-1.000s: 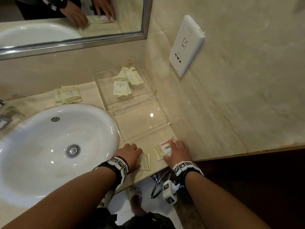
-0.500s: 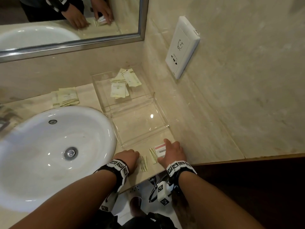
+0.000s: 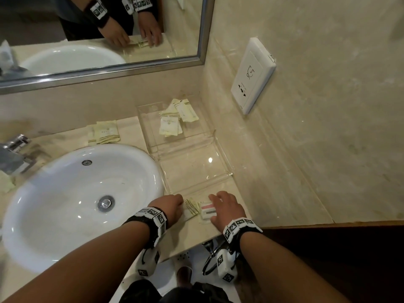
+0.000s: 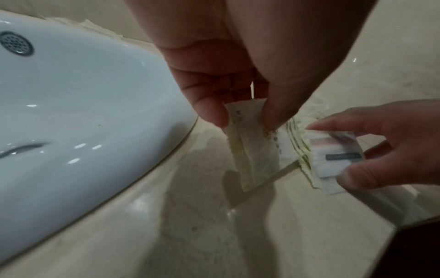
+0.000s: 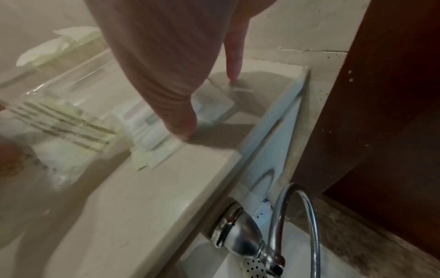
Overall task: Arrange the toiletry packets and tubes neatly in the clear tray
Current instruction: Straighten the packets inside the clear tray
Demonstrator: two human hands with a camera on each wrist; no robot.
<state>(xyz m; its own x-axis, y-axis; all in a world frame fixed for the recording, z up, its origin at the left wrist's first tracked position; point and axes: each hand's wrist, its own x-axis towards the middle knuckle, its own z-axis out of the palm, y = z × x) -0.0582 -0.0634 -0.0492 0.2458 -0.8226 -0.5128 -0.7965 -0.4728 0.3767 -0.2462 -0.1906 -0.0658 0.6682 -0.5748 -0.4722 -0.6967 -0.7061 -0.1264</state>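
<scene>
The clear tray (image 3: 219,159) stands on the counter against the right wall, with several cream packets (image 3: 172,121) in its far compartment. A few more cream packets (image 3: 105,132) lie behind the sink. At the counter's front edge my left hand (image 3: 175,204) pinches a cream striped packet (image 4: 252,150) between thumb and fingers. My right hand (image 3: 220,206) grips a white packet with a pink and a dark stripe (image 4: 338,152) by its ends. The thumb (image 5: 183,124) is on its near end and the forefinger (image 5: 234,62) on its far end. Cream packets (image 5: 66,120) lie under and beside it.
A white sink (image 3: 76,193) fills the left of the counter, with a faucet (image 3: 15,154) at far left. A mirror (image 3: 109,29) and a wall socket (image 3: 251,79) are above. Below the counter edge hangs a chrome fitting (image 5: 250,235).
My left hand has moved right onto the cream striped packet and pinched it. The right hand stays on the white packet. The two hands are closer together.
</scene>
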